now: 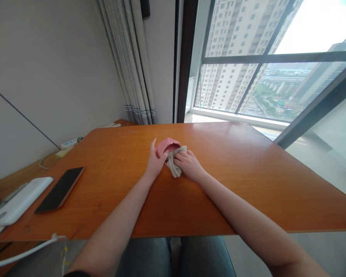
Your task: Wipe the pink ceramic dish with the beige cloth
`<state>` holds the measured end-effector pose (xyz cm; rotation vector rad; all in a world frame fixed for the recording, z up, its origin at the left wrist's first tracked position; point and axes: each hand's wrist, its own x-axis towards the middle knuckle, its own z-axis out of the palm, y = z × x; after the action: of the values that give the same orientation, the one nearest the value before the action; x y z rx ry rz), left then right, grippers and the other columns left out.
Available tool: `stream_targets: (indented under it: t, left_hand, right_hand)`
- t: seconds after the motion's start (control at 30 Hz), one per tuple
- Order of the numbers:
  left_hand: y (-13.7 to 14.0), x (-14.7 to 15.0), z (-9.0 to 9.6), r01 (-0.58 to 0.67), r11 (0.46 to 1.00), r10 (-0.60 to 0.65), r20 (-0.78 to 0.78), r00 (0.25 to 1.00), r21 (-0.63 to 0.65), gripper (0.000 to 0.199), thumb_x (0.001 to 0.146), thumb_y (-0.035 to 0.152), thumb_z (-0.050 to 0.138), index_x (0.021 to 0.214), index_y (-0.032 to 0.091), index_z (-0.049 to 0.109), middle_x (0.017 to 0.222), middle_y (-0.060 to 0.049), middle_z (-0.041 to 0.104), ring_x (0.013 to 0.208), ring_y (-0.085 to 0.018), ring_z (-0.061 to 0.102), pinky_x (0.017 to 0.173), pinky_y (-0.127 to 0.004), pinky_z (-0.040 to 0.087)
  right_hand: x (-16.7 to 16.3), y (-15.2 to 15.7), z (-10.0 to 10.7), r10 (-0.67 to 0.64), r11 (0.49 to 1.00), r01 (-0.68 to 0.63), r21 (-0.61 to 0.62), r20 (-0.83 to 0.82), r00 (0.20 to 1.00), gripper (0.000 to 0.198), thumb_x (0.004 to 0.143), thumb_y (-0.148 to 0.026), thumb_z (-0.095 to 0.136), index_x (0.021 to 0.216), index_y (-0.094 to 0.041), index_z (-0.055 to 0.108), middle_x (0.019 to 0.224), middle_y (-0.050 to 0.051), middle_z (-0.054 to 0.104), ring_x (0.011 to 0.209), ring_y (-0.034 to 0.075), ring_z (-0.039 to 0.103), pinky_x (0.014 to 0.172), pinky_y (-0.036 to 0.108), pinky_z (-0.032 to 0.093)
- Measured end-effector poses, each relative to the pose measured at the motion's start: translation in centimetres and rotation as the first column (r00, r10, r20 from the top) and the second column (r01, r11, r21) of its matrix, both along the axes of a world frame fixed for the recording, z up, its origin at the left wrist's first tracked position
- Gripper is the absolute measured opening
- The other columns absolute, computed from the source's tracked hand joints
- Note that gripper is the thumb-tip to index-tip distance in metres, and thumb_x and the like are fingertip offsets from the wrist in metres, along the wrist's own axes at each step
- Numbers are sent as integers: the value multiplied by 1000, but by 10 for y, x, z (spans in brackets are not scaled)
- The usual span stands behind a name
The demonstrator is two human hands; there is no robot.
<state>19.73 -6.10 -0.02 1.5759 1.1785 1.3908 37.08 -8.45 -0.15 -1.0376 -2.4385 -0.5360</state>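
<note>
A pink, hollow, bowl-like object (165,144) is tilted on the wooden table (118,154), its opening turned toward me. My left hand (155,161) grips its left side, with the thumb at the near rim. My right hand (189,165) has its fingers closed on a light grey cloth (174,168) at the opening's right edge. Part of the cloth hangs down in front of the pink object, and another bit sticks up above my right fingers. Whether the cloth reaches inside the opening is hidden.
On the left of the table lie a dark smartphone (60,190) and a white slab-shaped device (20,201). A power strip (69,143) stands behind them by the wall. A white cable (23,254) runs below the front left edge. A large window (248,84) is at the back right.
</note>
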Motion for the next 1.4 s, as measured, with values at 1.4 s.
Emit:
stream_targets:
  t: [1.4]
  left_hand:
    - [-19,11,15,-64,997,65,-8,998,49,39,75,17,52,114,18,47,111,-7,59,104,-19,57,95,-34,44]
  right_hand:
    - [2,-4,1,116,983,-102,152,-88,989,21,93,-15,43,89,-19,63,84,4,62,84,17,49,77,33,35]
